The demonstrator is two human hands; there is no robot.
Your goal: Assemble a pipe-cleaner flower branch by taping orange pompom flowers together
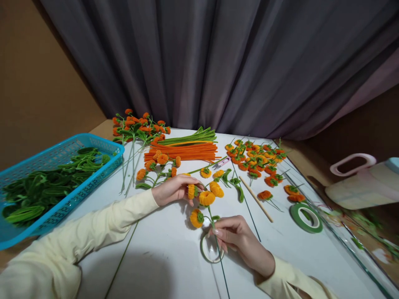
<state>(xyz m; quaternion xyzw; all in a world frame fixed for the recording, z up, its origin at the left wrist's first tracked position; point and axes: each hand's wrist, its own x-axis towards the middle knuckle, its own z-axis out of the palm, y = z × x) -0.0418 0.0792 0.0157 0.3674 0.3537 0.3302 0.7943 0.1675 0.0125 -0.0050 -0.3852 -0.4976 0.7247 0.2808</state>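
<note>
1. In the head view, the right hand was closed on a green stem, pinching it between thumb and fingertips.
2. The stem was tilted above the near middle of the table, with yellow flowers at its upper end, between the two hands.
3. The left hand had its fingers curled about the leftmost upper flower; whether they gripped it or only touched it, I could not tell.
4. A ring lay on the table, partly behind the right fingertips.
5. Beyond the left hand lay orange rods, green rods just behind them, and an orange bunch to their left. Snips lay near the rods' right end.
6. To the right were loose heads, a stick, green tape and, further off, a jug.
7. At left, a blue basket held green leaves.
</note>
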